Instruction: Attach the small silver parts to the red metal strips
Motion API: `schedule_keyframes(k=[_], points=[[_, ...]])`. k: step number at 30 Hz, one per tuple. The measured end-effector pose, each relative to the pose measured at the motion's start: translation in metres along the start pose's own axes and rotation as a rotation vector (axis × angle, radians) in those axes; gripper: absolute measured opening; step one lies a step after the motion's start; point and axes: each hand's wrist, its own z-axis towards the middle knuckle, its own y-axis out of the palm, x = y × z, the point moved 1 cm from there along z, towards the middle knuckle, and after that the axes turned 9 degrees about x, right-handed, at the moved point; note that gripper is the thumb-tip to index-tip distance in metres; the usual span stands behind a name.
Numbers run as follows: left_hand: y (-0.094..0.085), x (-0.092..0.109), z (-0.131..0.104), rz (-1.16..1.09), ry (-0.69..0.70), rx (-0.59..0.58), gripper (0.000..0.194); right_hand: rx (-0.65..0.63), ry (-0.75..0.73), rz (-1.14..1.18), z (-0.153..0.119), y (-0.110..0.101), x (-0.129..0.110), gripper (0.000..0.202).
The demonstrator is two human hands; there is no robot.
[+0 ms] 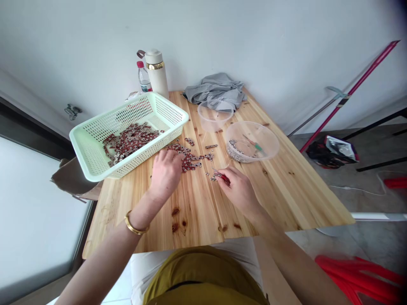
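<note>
Head-worn view, forward and down over tabletop

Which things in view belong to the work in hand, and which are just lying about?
Seemingly in use:
- Red tool in the right hand
- Reddish-brown pieces by the left hand
- Green basket holding similar pieces
- Larger tub holding metal bits and a green-handled tool

Seemingly lying about:
- White flask
- Red-capped bottle
- Grey cloth

Smaller tub: unclear.
</note>
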Motion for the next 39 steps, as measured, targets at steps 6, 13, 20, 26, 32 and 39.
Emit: schedule_keyframes(k=[6, 13, 20, 26, 32, 39], points=[[0.034, 0.023, -0.015, 0.076, 0.040, -0.142, 0.022, -0.189, -0.227, -0.366, 0.023, 0.017, -0.009, 0.020], [0.032, 0.016, -0.007, 0.046, 0.047, -0.181, 0.017, -0.374, -0.319, -0.533, 0.035, 0.018, -0.028, 0.030], [0.022, 0.027, -0.018, -0.058, 0.015, -0.178, 0.012, -0.351, -0.303, -0.463, 0.042, 0.025, -0.018, 0.028], [0.009, 0.044, -0.045, -0.242, -0.204, -0.203, 0.009, -0.386, -0.257, -0.401, 0.050, 0.024, -0.008, 0.010], [0.011, 0.052, -0.063, -0.316, -0.360, -0.256, 0.011, -0.347, -0.267, -0.268, 0.034, 0.014, -0.009, 0.015], [0.016, 0.049, -0.063, -0.369, -0.425, -0.260, 0.011, -0.319, -0.237, -0.244, 0.037, 0.014, -0.004, 0.016]])
